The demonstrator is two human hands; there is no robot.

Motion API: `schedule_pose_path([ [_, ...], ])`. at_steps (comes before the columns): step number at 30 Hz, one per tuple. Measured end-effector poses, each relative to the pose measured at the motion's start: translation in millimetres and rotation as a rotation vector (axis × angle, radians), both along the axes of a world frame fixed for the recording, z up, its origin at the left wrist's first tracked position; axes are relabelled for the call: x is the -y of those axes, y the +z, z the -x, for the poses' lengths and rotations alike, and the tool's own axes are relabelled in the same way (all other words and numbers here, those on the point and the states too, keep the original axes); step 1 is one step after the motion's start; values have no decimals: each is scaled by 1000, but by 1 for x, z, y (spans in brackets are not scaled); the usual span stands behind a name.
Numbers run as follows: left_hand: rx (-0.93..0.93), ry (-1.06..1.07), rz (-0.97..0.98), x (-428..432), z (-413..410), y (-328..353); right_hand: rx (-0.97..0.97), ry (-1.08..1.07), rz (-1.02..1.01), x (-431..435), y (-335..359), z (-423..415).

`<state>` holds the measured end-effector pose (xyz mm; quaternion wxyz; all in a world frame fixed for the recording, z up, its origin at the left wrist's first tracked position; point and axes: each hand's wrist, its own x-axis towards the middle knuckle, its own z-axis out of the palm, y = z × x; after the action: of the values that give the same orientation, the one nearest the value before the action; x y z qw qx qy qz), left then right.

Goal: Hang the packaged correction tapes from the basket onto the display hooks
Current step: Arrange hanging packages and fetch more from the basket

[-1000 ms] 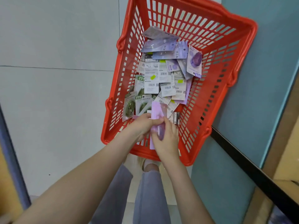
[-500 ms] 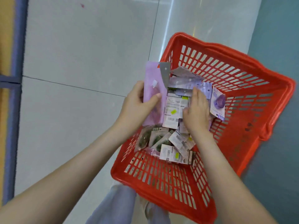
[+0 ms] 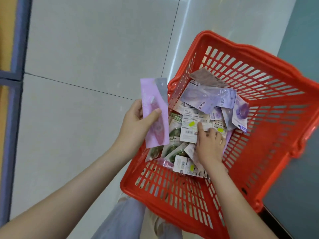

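The left hand (image 3: pixel 136 125) grips a glossy pink oblong pack (image 3: pixel 153 102), now outside the slotted red plastic basket (image 3: pixel 253 49). The right hand (image 3: pixel 209 145), slid lower, fingers white card backs (image 3: pixel 189 133); its grasp is unclear.

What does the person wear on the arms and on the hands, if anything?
The left forearm and the right forearm are bare: no sleeves, gloves or watch in view. The right hand has a thin ring on one finger; the left hand shows none.
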<state>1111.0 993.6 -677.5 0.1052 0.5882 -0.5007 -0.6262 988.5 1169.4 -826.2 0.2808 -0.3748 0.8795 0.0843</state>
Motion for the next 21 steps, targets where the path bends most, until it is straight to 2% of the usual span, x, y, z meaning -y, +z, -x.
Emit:
schedule_pose_path([
  [4, -16, 47, -28, -3, -4, -4, -16, -46, 296, 1, 8, 6],
  [8, -62, 63, -22, 6, -1, -8, -70, -8, 538, 56, 3, 32],
  [10, -76, 70, -13, 11, 0, -11, -20, 10, 493, 89, -4, 48],
  [12, -84, 73, -7, 13, -1, -12, 65, 51, 313, 109, -17, 60],
  [16, -68, 44, 14, 7, -14, -4, -37, 160, 36, 104, -27, 62],
  [19, -40, 45, 35, -2, -28, 0, -27, 256, -22, 89, -13, 50],
  [21, -37, 58, 18, -9, -33, 5, 19, 250, 8, 67, 0, 44],
])
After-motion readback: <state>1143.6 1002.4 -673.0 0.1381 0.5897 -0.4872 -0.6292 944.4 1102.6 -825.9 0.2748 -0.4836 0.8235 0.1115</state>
